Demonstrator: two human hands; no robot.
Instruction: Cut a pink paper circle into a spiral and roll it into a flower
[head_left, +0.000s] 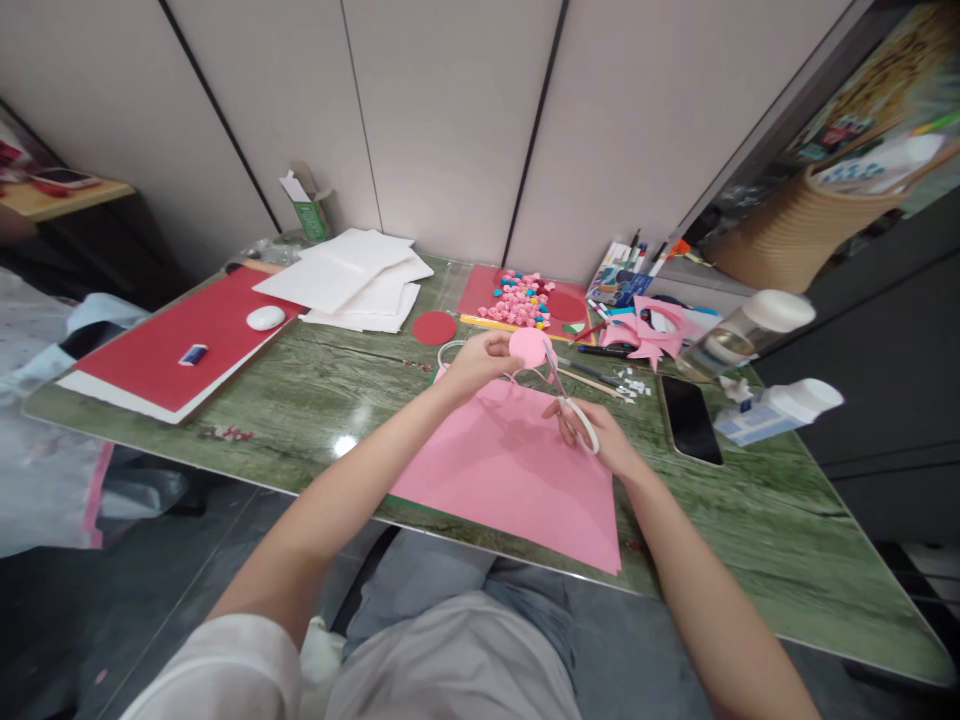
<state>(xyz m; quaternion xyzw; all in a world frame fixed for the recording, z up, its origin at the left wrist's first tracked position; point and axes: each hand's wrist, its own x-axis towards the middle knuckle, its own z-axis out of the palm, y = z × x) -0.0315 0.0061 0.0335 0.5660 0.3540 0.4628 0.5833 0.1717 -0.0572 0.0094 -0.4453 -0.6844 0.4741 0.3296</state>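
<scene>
Red sheet point(161, 345): laid over a white sheet on the green table point(292, 385); a small blue-and-white block point(193, 355) and a white oval object point(265, 318) are carried on it.
White sheets point(337, 275): loosely stacked, with part of the red sheet covered by them.
Red disc point(434, 328): laid flat, near the stack.
Left hand point(480, 365): closed, with the pink disc point(528, 347) pinched at its edge between thumb and fingers.
Pink sheet point(495, 470): spread flat on the table; the pink disc is held above its far edge.
Beads point(517, 300): heaped beyond the pink disc, mostly pink, some blue and yellow.
Scissors point(574, 405): gripped by the handles, blades pointed away at the pink disc's right edge; whether paper is pinched between them cannot be told.
Right hand point(609, 432): closed around the scissors' handles.
Pink scraps point(641, 345): piled beyond the phone point(690, 420).
Clear bottle point(739, 335): white-capped, placed beyond a white bottle point(780, 410).
</scene>
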